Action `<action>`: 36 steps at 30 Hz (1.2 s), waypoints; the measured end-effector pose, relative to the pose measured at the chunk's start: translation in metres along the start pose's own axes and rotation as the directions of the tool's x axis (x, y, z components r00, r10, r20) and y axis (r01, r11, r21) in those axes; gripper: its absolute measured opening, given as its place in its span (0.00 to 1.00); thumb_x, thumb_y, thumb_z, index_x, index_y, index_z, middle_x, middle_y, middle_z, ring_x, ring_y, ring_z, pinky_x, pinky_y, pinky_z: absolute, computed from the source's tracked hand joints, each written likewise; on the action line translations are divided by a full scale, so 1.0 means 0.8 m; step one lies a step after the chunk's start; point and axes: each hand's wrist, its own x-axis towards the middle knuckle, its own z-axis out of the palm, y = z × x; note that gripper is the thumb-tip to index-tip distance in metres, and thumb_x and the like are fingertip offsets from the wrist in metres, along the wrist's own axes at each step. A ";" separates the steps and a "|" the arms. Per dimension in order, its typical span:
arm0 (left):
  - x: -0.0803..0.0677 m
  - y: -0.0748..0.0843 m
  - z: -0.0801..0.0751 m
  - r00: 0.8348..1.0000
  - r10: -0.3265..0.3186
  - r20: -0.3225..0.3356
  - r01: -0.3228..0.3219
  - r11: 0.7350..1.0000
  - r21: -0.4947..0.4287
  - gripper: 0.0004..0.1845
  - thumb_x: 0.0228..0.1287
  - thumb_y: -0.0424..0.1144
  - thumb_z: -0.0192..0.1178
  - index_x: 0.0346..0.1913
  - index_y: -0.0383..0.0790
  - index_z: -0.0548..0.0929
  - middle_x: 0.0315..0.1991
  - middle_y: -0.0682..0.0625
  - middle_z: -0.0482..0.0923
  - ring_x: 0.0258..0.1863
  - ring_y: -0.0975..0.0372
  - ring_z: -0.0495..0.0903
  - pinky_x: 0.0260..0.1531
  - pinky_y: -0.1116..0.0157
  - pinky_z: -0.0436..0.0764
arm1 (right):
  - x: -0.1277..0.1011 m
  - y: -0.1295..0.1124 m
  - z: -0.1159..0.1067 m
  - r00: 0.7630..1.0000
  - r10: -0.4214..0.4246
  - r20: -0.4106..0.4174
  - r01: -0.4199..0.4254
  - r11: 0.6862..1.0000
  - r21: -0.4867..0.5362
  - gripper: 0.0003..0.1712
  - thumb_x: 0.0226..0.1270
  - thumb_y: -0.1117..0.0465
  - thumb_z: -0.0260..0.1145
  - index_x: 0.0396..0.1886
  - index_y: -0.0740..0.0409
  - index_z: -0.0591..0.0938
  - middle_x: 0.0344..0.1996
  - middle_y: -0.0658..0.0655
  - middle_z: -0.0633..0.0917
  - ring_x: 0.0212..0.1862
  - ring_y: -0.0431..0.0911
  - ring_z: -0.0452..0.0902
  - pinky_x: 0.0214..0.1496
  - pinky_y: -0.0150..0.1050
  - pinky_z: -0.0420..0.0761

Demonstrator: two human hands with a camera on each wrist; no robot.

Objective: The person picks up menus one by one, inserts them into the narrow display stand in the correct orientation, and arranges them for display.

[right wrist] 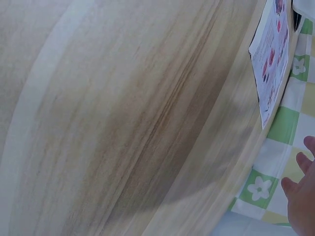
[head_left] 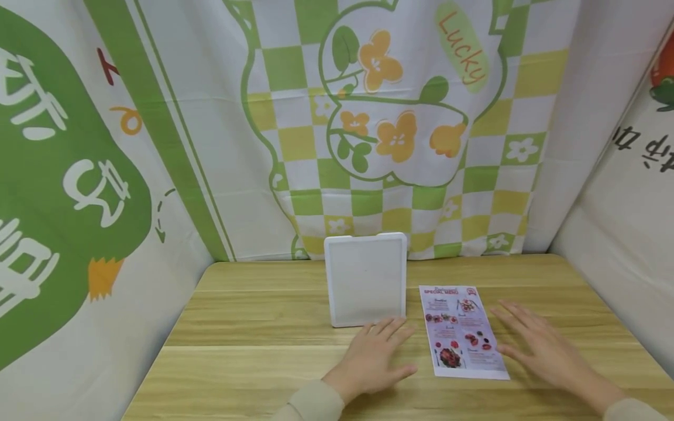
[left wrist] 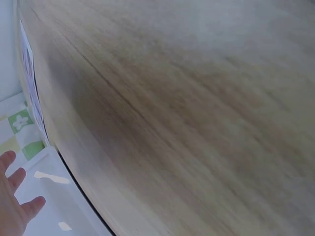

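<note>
A white-framed rectangular panel (head_left: 367, 282) stands upright toward the back of the wooden table. Flat on the table to its right lies a printed menu sheet (head_left: 457, 330) headed "SPECIAL MENU", with food pictures. My left hand (head_left: 370, 359) is just in front of the panel's lower edge, its fingers spread and holding nothing; whether the fingertips touch the panel I cannot tell. Beside the menu's right edge, my right hand (head_left: 542, 348) has its fingers extended, and nothing is in its grip. The left wrist view shows the panel (left wrist: 59, 196) behind the left fingers; the right wrist view shows the menu (right wrist: 271, 61).
The wooden table (head_left: 253, 316) has rounded back corners. A printed cloth (head_left: 379, 117) with green and yellow checks hangs directly behind it. More printed cloth hangs along the left side (head_left: 68, 175) and the right side (head_left: 626, 222).
</note>
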 end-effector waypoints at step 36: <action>0.058 0.015 0.036 0.982 0.124 0.142 -0.119 0.992 -0.045 0.35 0.69 0.63 0.54 0.74 0.55 0.65 0.74 0.54 0.61 0.74 0.59 0.58 0.70 0.58 0.60 | -0.010 0.022 0.037 0.997 -0.078 0.030 0.071 0.978 0.195 0.41 0.49 0.45 0.78 0.62 0.56 0.79 0.64 0.65 0.74 0.60 0.67 0.67 0.52 0.70 0.70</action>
